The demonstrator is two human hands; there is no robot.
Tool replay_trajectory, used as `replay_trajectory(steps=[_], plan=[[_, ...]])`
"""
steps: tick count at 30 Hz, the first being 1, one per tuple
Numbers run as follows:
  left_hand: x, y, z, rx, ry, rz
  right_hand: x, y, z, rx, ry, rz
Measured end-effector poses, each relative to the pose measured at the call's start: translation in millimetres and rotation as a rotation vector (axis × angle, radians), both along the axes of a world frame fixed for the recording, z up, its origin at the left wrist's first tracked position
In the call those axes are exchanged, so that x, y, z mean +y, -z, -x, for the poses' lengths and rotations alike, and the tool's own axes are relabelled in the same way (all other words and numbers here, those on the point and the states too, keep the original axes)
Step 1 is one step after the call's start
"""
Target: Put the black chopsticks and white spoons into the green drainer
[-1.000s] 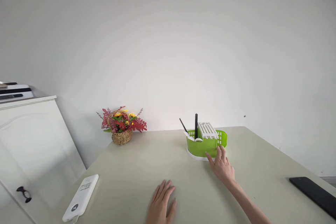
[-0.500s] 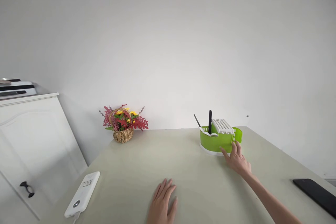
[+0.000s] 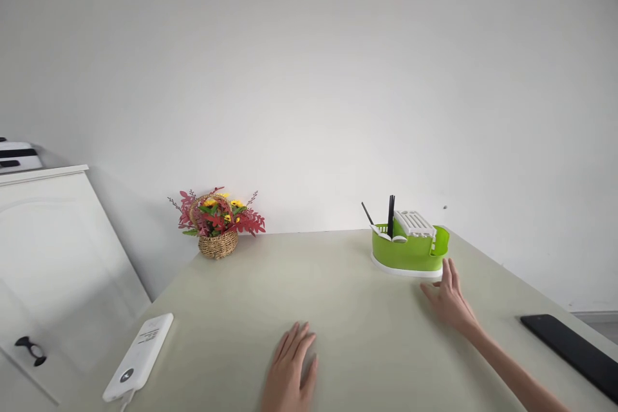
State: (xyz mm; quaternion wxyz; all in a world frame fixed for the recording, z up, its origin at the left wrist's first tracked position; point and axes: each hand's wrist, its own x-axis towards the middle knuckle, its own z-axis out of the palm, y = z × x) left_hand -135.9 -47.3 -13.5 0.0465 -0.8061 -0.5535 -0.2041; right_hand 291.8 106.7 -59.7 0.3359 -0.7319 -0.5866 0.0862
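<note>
A green holder (image 3: 408, 254) with a white base stands on the right part of the table (image 3: 338, 296). White spoons (image 3: 381, 233) and black chopsticks (image 3: 391, 215) rest in its left part, and a white slotted rack (image 3: 414, 223) tops it. My right hand (image 3: 450, 302) is just in front of the holder's right end, fingers apart, holding nothing; whether a fingertip touches the holder is unclear. Flat on the table at the front middle lies my left hand (image 3: 290, 367), its fingers spread and nothing in it.
A wicker basket (image 3: 218, 245) of artificial flowers stands at the back left. A white power bank (image 3: 140, 357) with a cable lies front left, a black phone (image 3: 572, 351) at the right edge. A white cabinet (image 3: 62, 257) stands left of the table.
My right hand has drawn back from the holder, towards the right and nearer to me. The holder sits a little farther back. My left hand stays on the table. The view has shifted slightly.
</note>
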Motion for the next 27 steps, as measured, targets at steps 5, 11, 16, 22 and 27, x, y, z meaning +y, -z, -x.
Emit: replay_trajectory(steps=[5, 11, 16, 22, 27], plan=[[-2, -1.3, -1, 0.017, -0.001, -0.034, -66, 26.2, 28, -0.081, -0.134, 0.026], [5, 19.4, 1, 0.074, -0.056, -0.112, -126, 28.0, 59, -0.350, -0.259, -0.042], [13, 40.8, 6, 0.101, -0.189, -0.168, -133, 18.5, 64, -0.359, -0.228, 0.002], [15, 45.8, 8, 0.099, -0.192, -0.176, -136, 12.6, 66, -0.305, -0.214, 0.052], [14, 45.7, 9, 0.069, -0.178, -0.178, -136, 14.1, 66, -0.284, -0.212, 0.048]])
